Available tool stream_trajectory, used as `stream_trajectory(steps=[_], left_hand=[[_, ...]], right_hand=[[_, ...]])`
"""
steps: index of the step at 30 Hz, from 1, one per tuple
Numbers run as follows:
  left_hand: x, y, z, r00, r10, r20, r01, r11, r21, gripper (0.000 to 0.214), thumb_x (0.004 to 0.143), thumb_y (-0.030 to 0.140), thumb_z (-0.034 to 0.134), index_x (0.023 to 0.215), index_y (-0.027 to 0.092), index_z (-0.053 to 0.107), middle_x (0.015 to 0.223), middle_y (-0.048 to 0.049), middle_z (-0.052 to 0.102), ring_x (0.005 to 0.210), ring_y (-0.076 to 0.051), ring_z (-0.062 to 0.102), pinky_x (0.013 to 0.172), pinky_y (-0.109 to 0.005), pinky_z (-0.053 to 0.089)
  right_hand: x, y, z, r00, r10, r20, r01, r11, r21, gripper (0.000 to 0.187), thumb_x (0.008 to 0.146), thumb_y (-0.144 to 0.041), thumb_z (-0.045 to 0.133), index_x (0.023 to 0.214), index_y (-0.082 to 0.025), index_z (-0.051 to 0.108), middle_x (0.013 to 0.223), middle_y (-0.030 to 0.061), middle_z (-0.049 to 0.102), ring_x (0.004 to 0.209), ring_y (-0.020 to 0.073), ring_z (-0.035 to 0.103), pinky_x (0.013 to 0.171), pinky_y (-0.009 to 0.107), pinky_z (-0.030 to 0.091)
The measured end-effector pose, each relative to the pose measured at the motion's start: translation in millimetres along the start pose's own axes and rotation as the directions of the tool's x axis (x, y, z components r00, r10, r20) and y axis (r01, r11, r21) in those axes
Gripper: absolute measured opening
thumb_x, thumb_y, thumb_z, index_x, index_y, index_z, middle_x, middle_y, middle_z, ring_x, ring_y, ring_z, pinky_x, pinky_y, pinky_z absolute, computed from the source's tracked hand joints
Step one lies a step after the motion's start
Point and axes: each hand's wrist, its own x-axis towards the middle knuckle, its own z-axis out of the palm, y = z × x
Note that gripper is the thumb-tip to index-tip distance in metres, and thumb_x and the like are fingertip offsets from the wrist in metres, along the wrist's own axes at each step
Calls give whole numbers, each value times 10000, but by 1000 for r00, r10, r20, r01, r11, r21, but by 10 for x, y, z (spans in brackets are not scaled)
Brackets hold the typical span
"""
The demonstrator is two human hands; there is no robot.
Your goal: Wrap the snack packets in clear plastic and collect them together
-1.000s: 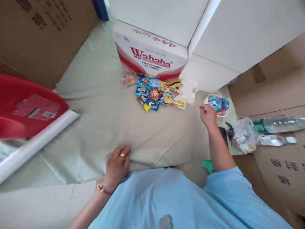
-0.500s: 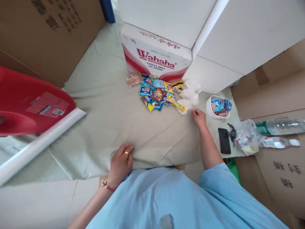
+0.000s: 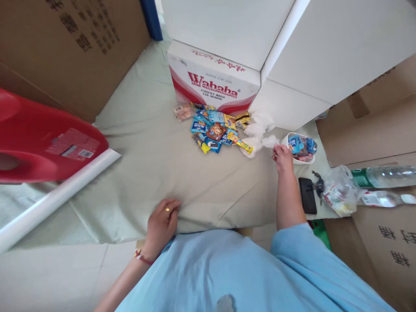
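My left hand (image 3: 161,224) lies on the pale green cloth (image 3: 152,151) near its front edge, fingers resting flat with a gold ring showing. My right hand (image 3: 282,157) reaches forward and pinches the edge of a crumpled white plastic bag (image 3: 259,131). Left of that bag lies a heap of several small snack packets (image 3: 214,128) in blue, yellow and brown wrappers. Just right of my right hand stands a small white cup (image 3: 294,156) holding a few blue packets.
A red-and-white Wahaha carton (image 3: 212,82) stands behind the snacks, beside large white boxes (image 3: 325,52). A black phone (image 3: 307,195), a clear bag (image 3: 338,190) and water bottles (image 3: 380,175) lie at right. A red plastic stool (image 3: 39,138), a white roll (image 3: 55,197) and brown cartons (image 3: 65,47) are at left.
My right hand moved from beside the cup left to the white plastic bag, took hold of its edge and drew it slightly right. My left hand stayed on the cloth.
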Motion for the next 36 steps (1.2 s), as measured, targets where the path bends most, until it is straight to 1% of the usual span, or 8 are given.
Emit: stream_trajectory(steps=[4, 10, 18, 21, 26, 30, 34, 36], left_hand=[[73, 120, -31, 994, -105, 22, 107, 984, -142, 276, 980, 364, 514, 963, 211, 743, 971, -53, 740, 918, -190, 705, 846, -319, 576], [376, 660, 105, 937, -115, 330, 274, 826, -492, 354, 968, 516, 575, 1111, 210, 679, 1051, -74, 710, 948, -203, 694, 834, -342, 589], [536, 1239, 373, 916, 1, 401, 282, 708, -647, 604, 789, 628, 804, 1178, 205, 615, 1258, -127, 616, 1178, -269, 637, 911, -389, 591], [539, 1156, 331, 939, -2, 345, 225, 761, -608, 437, 826, 549, 798, 1068, 204, 684, 1209, -105, 627, 1111, -242, 642, 927, -371, 562], [494, 841, 118, 933, -28, 359, 271, 712, -648, 332, 919, 518, 702, 910, 186, 689, 939, -42, 694, 920, -189, 659, 892, -330, 531], [458, 677, 3, 931, -221, 292, 361, 688, -630, 347, 886, 528, 718, 910, 183, 695, 915, -34, 732, 912, -199, 666, 882, -332, 531], [429, 606, -48, 918, -265, 294, 391, 728, -564, 269, 877, 454, 687, 927, 191, 709, 912, -32, 761, 895, -210, 697, 846, -326, 545], [406, 586, -71, 936, -229, 268, 335, 813, -476, 200, 896, 388, 636, 911, 199, 702, 894, -28, 761, 861, -199, 705, 815, -311, 548]], right_hand=[[-911, -39, -264, 999, 22, 50, -48, 789, 613, 468, 812, -648, 755, 797, -261, 492, 716, -38, 537, 572, 125, 472, 524, 240, 404], [-1832, -171, -158, 976, -4, 219, -140, 761, 634, 443, 851, -572, 718, 687, -239, 476, 722, -3, 527, 635, 169, 503, 575, 288, 440], [-1882, -797, 265, 810, -326, 488, 66, 876, 478, 238, 934, -460, 738, 788, -274, 713, 1019, 46, 710, 928, 225, 658, 844, 377, 517], [-1854, -943, 349, 732, -393, 556, 103, 871, 481, 204, 961, -437, 722, 838, -276, 742, 1006, 48, 719, 931, 219, 666, 849, 370, 517], [-1865, -816, 388, 763, -339, 550, 7, 856, 517, 222, 1013, -459, 646, 919, -271, 717, 978, 30, 688, 808, 172, 635, 743, 317, 517], [-2044, -645, 488, 698, -363, 617, 244, 931, 272, 355, 920, -453, 762, 1222, -282, 688, 1182, 88, 670, 975, 224, 644, 830, 363, 549], [-2148, -496, 572, 550, -308, 776, 464, 885, 22, 108, 977, -276, 637, 942, -216, 720, 999, 93, 684, 920, 223, 636, 816, 366, 539], [-2047, -433, 505, 604, -303, 737, 438, 899, 11, 190, 1007, -249, 561, 883, -219, 702, 873, 63, 659, 802, 192, 624, 764, 346, 542]])
